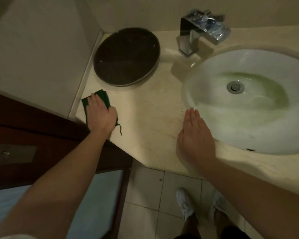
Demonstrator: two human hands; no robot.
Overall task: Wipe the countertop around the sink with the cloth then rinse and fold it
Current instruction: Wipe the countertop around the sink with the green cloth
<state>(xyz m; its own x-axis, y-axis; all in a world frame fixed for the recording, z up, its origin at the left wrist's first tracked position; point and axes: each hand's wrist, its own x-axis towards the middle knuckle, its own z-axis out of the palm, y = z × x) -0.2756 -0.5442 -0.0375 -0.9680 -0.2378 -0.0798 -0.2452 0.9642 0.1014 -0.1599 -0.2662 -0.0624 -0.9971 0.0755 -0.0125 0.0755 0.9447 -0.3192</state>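
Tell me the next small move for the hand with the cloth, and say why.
Probably slide the cloth rightward along the countertop toward the sink. The left hand presses it flat at the counter's left end, in front of the dark round tray, so the bare strip up to the right hand by the sink's rim looks like the next stretch.

One countertop carries one dark round tray in its back left corner, one chrome faucet at its back edge, one white sink with one drain, and one green cloth at its left edge. Two hands: left hand, right hand. Two white shoes: left shoe, right shoe.
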